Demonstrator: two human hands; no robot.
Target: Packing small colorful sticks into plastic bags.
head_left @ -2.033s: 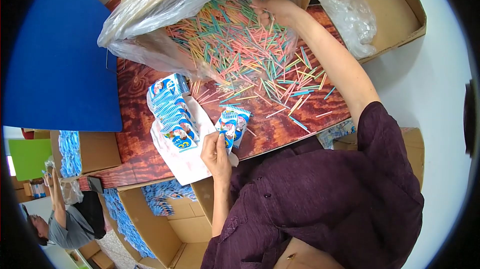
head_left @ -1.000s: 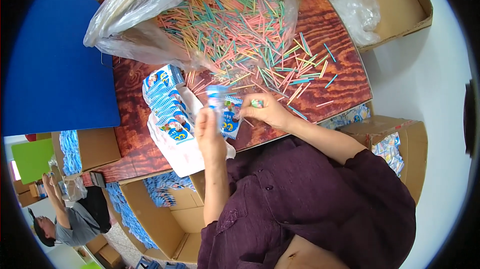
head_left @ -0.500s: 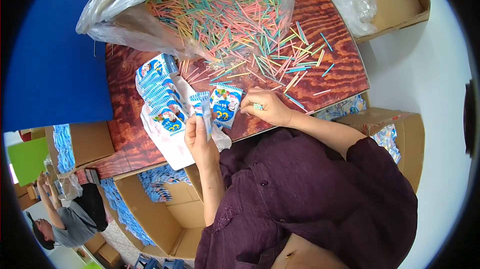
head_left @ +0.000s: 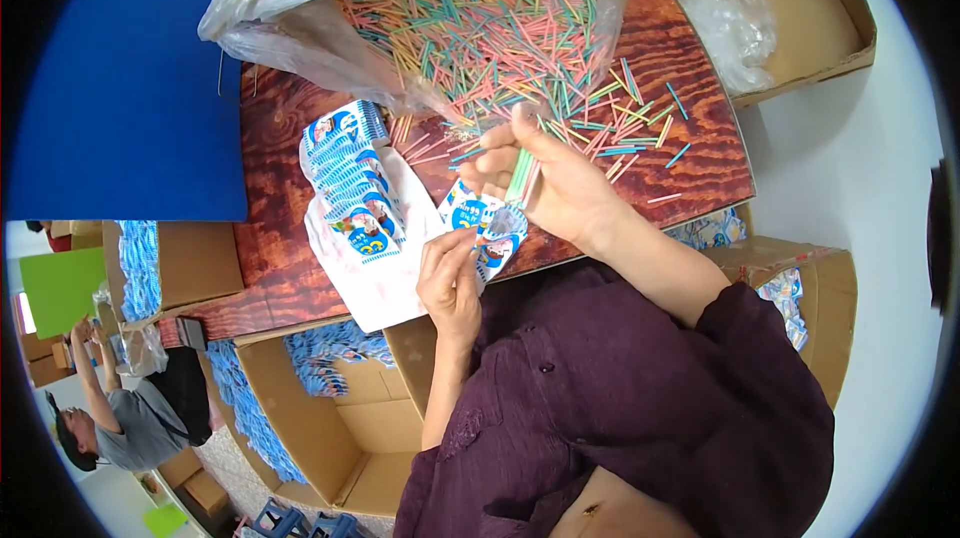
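Note:
Pinched in my left hand (head_left: 450, 283) is a small blue-and-white packet (head_left: 507, 225), its mouth facing up and gaping. My right hand (head_left: 570, 188) is just above and to the right of it, palm turned partly up and fingers loosely bent. A few thin pastel sticks (head_left: 521, 176), mostly green, lie along that palm with their lower ends at the packet's mouth; whether they are inside it I cannot tell. Behind the held packet, another printed packet (head_left: 462, 206) lies on the table. Left of it, a row of overlapping flat packets (head_left: 350, 178) rests on a white sheet (head_left: 345, 278).
A clear plastic bag (head_left: 300, 33) spills a heap of coloured sticks (head_left: 480, 28) over the wood-patterned table (head_left: 290, 268). Cardboard boxes (head_left: 380, 428) with packets stand below the front edge. A blue panel (head_left: 120, 88) is at left. Another person (head_left: 140, 423) works at far left.
My right hand has moved up and turned its palm upward, with the sticks now showing along it. My left hand has shifted right, and its packet now stands with its mouth spread.

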